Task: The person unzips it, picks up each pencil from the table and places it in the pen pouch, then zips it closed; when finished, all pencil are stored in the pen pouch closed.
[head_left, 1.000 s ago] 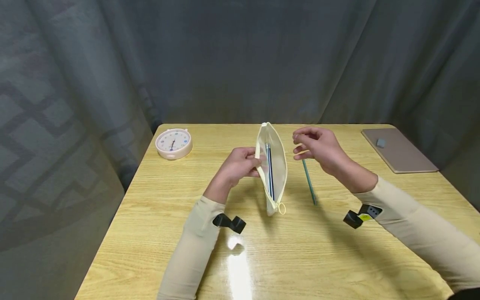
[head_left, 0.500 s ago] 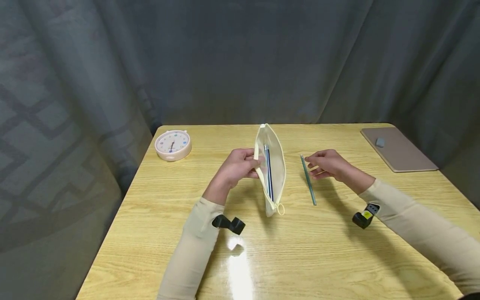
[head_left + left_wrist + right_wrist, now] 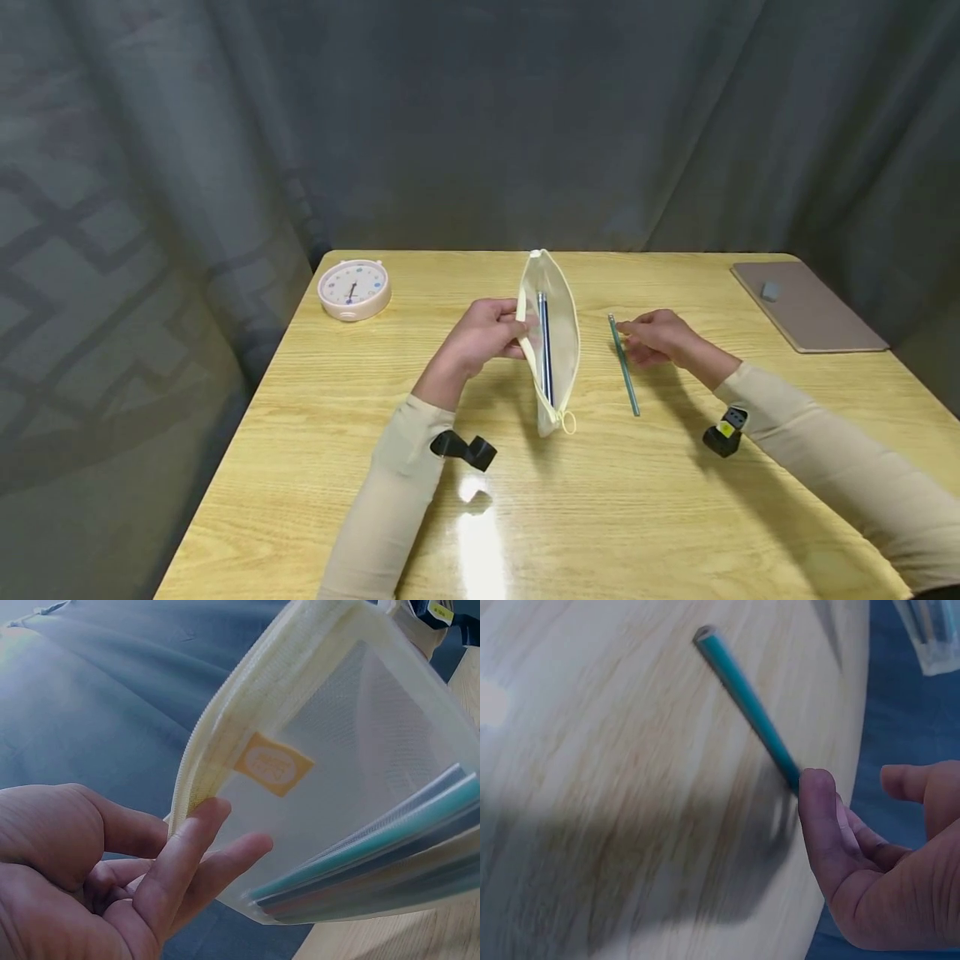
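My left hand (image 3: 483,335) pinches one side of the open edge of a cream zip pouch (image 3: 565,335), with the thumb inside the opening. Through the pouch's sheer side, in the left wrist view, several long pencils (image 3: 420,825) show, one of them teal. To the right of the pouch, a teal pencil (image 3: 626,375) lies slanted on the table. My right hand (image 3: 660,337) pinches it near its far end with the fingertips; in the right wrist view the thumb covers that end of the pencil (image 3: 746,697), so the contact is partly hidden.
A pale pink round clock (image 3: 354,290) lies at the table's back left. On the back right is a flat mauve notebook or board (image 3: 821,312) with a small grey block (image 3: 770,291) on it. Dark curtains (image 3: 487,125) hang right behind the wooden table (image 3: 585,517).
From above the far end of the teal pencil, my right hand has come down to the table, and its fingers have closed in on the pencil. The left hand keeps holding the pouch.
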`<act>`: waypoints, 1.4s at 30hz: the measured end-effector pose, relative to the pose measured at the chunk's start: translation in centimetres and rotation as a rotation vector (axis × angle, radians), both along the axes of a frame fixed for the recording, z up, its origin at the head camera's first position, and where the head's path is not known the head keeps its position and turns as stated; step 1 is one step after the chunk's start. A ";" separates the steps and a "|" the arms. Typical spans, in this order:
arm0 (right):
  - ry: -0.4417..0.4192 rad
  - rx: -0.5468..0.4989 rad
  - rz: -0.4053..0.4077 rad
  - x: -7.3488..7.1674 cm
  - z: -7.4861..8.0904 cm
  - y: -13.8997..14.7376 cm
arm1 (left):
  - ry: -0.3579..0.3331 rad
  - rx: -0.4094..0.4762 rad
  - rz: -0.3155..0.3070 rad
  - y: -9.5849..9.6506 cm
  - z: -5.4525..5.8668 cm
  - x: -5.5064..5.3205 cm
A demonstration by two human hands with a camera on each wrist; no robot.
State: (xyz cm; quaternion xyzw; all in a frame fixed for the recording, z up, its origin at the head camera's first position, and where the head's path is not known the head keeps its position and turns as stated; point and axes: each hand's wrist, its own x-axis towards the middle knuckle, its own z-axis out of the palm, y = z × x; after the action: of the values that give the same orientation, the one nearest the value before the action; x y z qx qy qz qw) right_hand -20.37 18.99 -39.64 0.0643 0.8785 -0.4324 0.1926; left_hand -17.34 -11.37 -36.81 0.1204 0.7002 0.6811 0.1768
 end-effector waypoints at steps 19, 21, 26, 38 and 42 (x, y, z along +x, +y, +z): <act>0.041 0.076 -0.012 -0.5 -2.1 -0.3 | -0.006 0.002 0.002 -0.1 0.0 -0.1; 0.048 0.071 -0.008 -0.5 -2.1 -0.3 | -0.007 -0.002 0.003 -0.1 0.1 -0.1; 0.086 0.071 0.015 -0.3 -2.5 0.0 | -0.011 -0.003 0.000 -0.1 0.1 -0.1; 0.071 0.046 0.001 0.3 -2.0 -0.4 | -0.001 0.010 -0.008 -0.2 0.0 -0.1; 0.047 -0.076 0.008 0.5 -0.6 -1.1 | -0.001 0.009 -0.001 -0.5 -0.1 -0.1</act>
State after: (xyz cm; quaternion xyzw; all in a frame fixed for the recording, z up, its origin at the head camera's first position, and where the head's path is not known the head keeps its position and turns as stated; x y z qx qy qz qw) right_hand -19.82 17.91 -40.21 0.0434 0.8659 -0.4662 0.1759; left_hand -17.44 -11.83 -36.86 0.1212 0.6971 0.6842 0.1768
